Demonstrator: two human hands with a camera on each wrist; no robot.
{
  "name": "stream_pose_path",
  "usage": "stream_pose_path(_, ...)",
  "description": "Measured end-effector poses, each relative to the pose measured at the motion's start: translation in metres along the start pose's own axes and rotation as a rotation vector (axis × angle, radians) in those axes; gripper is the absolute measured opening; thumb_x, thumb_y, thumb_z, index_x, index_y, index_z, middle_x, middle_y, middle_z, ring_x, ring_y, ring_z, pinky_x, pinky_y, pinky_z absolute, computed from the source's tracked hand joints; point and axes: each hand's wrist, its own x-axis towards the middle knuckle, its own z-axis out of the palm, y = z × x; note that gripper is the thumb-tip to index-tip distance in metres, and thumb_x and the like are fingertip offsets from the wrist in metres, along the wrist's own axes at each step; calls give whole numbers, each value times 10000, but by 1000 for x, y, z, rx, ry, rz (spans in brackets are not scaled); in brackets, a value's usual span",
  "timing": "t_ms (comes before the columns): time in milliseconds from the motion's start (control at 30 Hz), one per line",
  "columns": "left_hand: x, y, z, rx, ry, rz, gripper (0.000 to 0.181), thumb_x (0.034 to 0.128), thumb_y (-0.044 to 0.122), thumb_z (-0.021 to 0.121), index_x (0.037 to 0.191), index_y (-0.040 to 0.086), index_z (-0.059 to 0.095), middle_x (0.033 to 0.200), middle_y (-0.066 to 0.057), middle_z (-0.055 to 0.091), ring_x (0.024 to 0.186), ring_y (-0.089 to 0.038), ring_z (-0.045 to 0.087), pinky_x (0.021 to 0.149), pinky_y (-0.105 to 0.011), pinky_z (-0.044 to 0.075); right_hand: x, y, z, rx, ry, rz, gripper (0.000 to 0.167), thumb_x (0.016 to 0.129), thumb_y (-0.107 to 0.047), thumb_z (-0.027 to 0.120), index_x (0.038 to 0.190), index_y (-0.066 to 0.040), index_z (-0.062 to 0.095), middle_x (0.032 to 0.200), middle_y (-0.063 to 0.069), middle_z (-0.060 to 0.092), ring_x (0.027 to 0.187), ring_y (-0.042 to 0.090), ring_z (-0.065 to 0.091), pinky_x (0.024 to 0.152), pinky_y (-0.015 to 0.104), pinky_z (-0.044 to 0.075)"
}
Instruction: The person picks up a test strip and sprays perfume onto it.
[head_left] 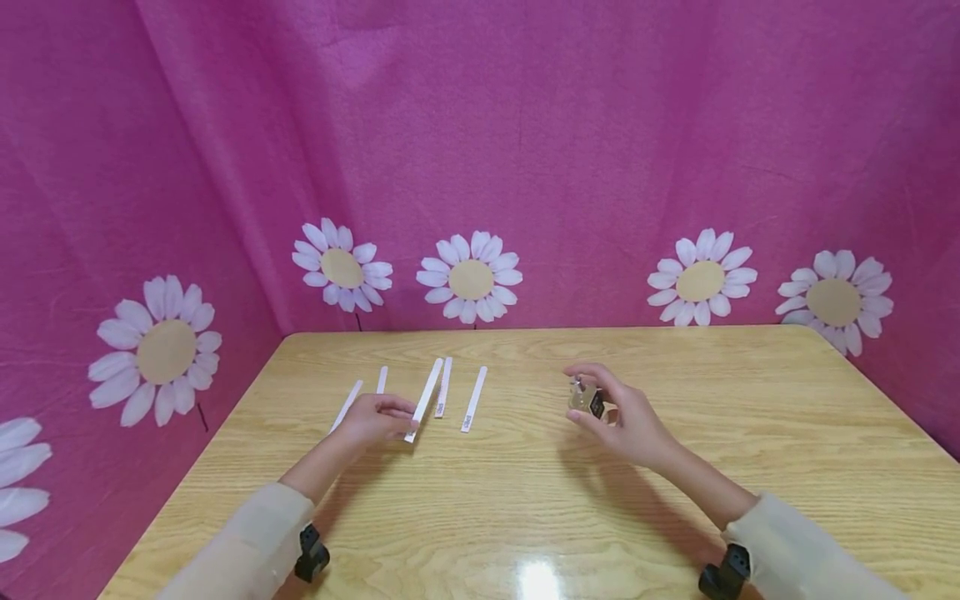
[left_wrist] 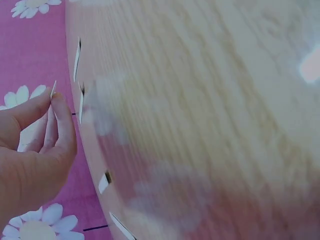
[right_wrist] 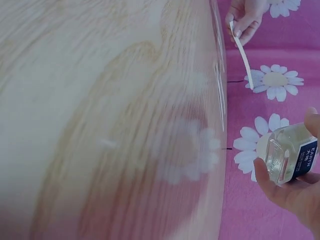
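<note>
My left hand [head_left: 372, 419] pinches a narrow white paper strip [head_left: 427, 396] by its near end, between thumb and fingers. The strip slants up and away above the table, and its far part shows in the right wrist view. My right hand [head_left: 636, 427] grips a small clear glass bottle [right_wrist: 284, 150] with a dark label reading "EARTH". Thumb and fingers span the bottle, which is held tilted above the table; a small silvery part shows at its end in the head view. A wide gap separates bottle and strip.
Several more white strips lie on the wooden table [head_left: 525, 492]: one strip [head_left: 474, 400] to the right, another strip [head_left: 444, 387] just behind the held one, others left, partly hidden by my left hand. A pink curtain [head_left: 570, 167] with daisies hangs behind and at the sides.
</note>
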Motion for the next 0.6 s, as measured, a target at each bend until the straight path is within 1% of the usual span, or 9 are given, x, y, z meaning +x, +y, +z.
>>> stream_pose_path(167, -2, -4, -4, -35, 28, -43, 328, 825, -34, 672, 1115, -166, 595, 801, -35, 711, 749, -67, 648, 781, -287, 596, -4, 3, -3, 11, -11, 2, 477, 847, -57, 709, 1282, -116, 522, 1184, 215, 667, 921, 199, 687, 429, 218, 466)
stream_pose_path(233, -3, -4, -5, -43, 40, -67, 334, 820, -36, 674, 1114, -173, 594, 772, -16, 686, 733, -69, 644, 781, -287, 597, -5, 4, -3, 18, -16, -5, 474, 848, -47, 705, 1281, -101, 520, 1171, 223, 666, 917, 198, 688, 441, 224, 492)
stream_pose_path(333, -4, -5, -6, -32, 63, -92, 334, 809, -36, 688, 1101, -175, 603, 758, -28, 675, 696, -62, 637, 748, -275, 600, -7, 7, -4, 21, -24, -3, 475, 845, -43, 707, 1279, -91, 521, 1180, 214, 660, 922, 149, 679, 452, 233, 511)
stream_pose_path(400, -5, -6, -6, -22, 89, -97, 323, 798, -36, 701, 1081, -168, 620, 761, -49, 685, 680, -58, 635, 724, -268, 601, -8, 8, -4, 10, -27, 2, 476, 842, -50, 712, 1278, -97, 526, 1192, 189, 656, 923, 130, 671, 444, 234, 503)
stream_pose_path(500, -7, -7, -8, -2, 123, -99, 302, 786, -45, 710, 1053, -164, 633, 778, -80, 694, 665, -64, 635, 704, -268, 603, -10, 10, -5, -16, -31, 9, 479, 841, -66, 717, 1280, -114, 530, 1228, 151, 645, 973, 159, 669, 442, 232, 488)
stream_pose_path(600, -8, -9, -9, 16, 144, -100, 271, 783, -47, 716, 1019, -159, 647, 789, -104, 689, 654, -69, 637, 688, -263, 603, -13, 11, -7, -36, -27, 14, 477, 839, -69, 720, 1276, -112, 534, 1239, 140, 640, 1000, 192, 669, 457, 233, 491)
